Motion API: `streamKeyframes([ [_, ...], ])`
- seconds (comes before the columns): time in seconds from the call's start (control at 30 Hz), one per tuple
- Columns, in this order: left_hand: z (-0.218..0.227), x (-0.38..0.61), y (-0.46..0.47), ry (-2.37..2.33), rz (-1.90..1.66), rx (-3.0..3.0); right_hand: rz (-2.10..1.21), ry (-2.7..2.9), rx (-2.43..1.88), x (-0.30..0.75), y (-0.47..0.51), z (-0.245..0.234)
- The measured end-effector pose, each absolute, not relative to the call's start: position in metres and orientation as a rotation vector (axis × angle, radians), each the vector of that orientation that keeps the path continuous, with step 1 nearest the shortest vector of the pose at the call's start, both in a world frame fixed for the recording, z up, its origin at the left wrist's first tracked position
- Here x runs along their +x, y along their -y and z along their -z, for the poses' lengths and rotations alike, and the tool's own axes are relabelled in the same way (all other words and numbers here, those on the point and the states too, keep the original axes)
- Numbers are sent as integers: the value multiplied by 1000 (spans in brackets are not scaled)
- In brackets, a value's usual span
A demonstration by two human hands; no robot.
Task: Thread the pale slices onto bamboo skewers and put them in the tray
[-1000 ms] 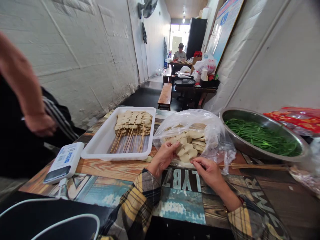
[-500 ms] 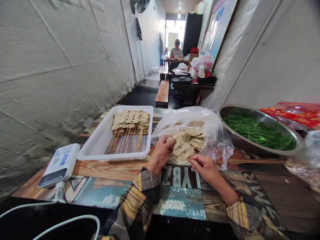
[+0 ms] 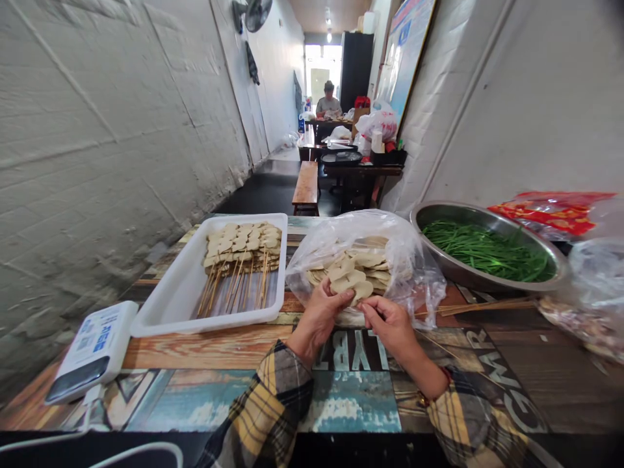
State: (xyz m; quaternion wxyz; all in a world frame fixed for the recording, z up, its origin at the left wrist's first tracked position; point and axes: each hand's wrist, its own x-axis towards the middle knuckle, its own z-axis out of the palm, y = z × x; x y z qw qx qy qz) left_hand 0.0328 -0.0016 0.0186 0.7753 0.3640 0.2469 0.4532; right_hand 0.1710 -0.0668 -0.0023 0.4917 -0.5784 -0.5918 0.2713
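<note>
My left hand [image 3: 319,318] is closed on a few flat, round beige slices [image 3: 351,281], thumb on top, at the mouth of a clear plastic bag [image 3: 423,276]. More of the same slices [image 3: 375,263] lie inside the bag. Fingertips pinched, my right hand [image 3: 392,328] is right at the near edge of the held slices. From it a thin bamboo skewer [image 3: 441,346] runs back toward my right sleeve; its tip is hidden. Left of the bag, a white tray [image 3: 166,318] holds stacked skewered slices [image 3: 241,242], sticks pointing toward me.
A steel basin [image 3: 487,284] of green chives [image 3: 482,250] stands on the right, with loose skewers [image 3: 487,305] before it. Plastic bags [image 3: 597,279] lie further right. A white device [image 3: 92,351] with a cable is at left. Another person [image 3: 329,101] sits far back.
My hands have come closer together at the slices, and the left thumb now lies over them. A skewer shows behind my right hand. The whole view has shifted slightly.
</note>
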Motion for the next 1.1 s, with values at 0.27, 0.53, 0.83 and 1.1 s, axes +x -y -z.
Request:
streamKeyframes([
  [0.27, -12, 36, 1, -642, -1093, 795, -583, 1485, -1459, 170, 70, 6],
  [0.53, -7, 35, -2, -630, -1117, 795, -587, 1473, -1466, 170, 70, 11],
  [0.83, -13, 23, -11, -662, -1117, 691, -772, 1485, -1427, 180, 71, 10],
  [1.1, -12, 15, -18, -766, -1176, 619, -695, 1632, -1502, 182, 71, 13],
])
